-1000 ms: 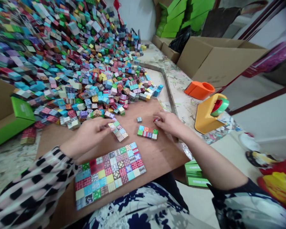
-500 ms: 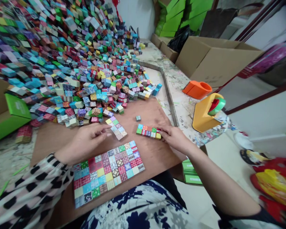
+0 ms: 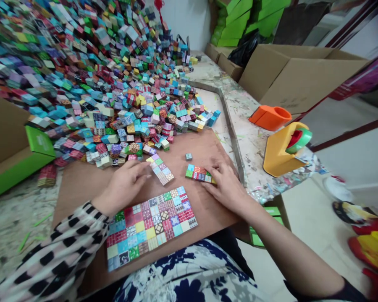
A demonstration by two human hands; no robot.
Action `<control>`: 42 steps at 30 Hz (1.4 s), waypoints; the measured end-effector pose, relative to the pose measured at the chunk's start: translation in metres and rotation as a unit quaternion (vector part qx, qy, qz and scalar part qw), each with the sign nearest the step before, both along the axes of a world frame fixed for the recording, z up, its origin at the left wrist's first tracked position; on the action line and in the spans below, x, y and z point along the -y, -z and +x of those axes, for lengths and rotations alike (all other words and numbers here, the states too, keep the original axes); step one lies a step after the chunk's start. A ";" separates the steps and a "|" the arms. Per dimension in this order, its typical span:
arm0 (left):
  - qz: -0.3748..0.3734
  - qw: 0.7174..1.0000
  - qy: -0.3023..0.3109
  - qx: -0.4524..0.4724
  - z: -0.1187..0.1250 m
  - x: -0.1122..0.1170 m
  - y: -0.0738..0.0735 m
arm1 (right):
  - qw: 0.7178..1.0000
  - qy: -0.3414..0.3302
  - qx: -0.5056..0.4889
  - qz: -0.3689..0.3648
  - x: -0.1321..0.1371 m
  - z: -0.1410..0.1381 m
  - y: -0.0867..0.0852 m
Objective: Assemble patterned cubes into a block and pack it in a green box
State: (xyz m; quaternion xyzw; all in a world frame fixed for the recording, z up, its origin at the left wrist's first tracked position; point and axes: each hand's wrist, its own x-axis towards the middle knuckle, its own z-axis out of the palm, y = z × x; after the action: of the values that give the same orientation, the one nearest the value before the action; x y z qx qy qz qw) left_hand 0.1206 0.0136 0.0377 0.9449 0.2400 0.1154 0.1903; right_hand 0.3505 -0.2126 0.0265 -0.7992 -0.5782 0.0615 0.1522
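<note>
My right hand (image 3: 225,186) has its fingers and thumb around the right end of a small row of patterned cube blocks (image 3: 195,173), lying on the brown board. My left hand (image 3: 124,186) rests low over the board with fingers curved and thumb apart. Its fingertips reach the left edge of a second, paler group of blocks (image 3: 162,171); whether they touch it I cannot tell. In front of me lies a large flat rectangle of blocks (image 3: 154,226) packed edge to edge, partly behind my left sleeve. One loose grey-green block (image 3: 188,157) sits beyond the small row.
A huge heap of loose blocks (image 3: 122,92) covers the back left. The brown board (image 3: 208,147) lies on a worn table. To the right stand a yellow tape dispenser (image 3: 274,155), an orange holder (image 3: 267,117) and a cardboard box (image 3: 290,79). A green-edged box (image 3: 39,144) is at left.
The view has shifted, so everything appears slightly farther right. My right hand has moved farther over the small row, covering more of its right end. My left hand remains beside the paler group.
</note>
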 end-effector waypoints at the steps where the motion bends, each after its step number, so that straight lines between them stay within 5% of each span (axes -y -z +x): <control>1: 0.007 1.000 0.005 -0.003 0.000 0.000 0.001 | 1.000 0.002 0.003 0.005 -0.001 0.000 0.003; 10: 0.172 0.967 0.158 -0.099 0.016 -0.003 -0.008 | 0.999 -0.019 0.024 -0.028 -0.005 0.006 0.002; 16: 0.193 0.951 0.208 -0.126 0.033 -0.004 -0.022 | 0.999 -0.007 0.034 -0.039 -0.006 0.002 -0.002; 25: 0.081 0.977 0.184 -0.076 0.026 -0.007 -0.004 | 0.998 0.018 0.046 -0.047 -0.021 -0.012 -0.005; 32: -0.016 0.996 0.090 -0.013 0.011 0.003 0.009 | 0.996 -0.064 -0.018 -0.062 -0.035 -0.015 -0.018; 42: -0.006 0.999 0.037 -0.028 0.021 0.007 0.015 | 0.996 -0.063 -0.025 -0.055 -0.042 -0.015 -0.014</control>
State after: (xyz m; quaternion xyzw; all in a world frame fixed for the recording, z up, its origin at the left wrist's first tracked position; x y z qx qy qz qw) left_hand 0.1412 0.0063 0.0226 0.9549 0.2109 0.0805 0.1931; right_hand 0.3353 -0.1710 0.0410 -0.7662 -0.6195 0.1226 0.1188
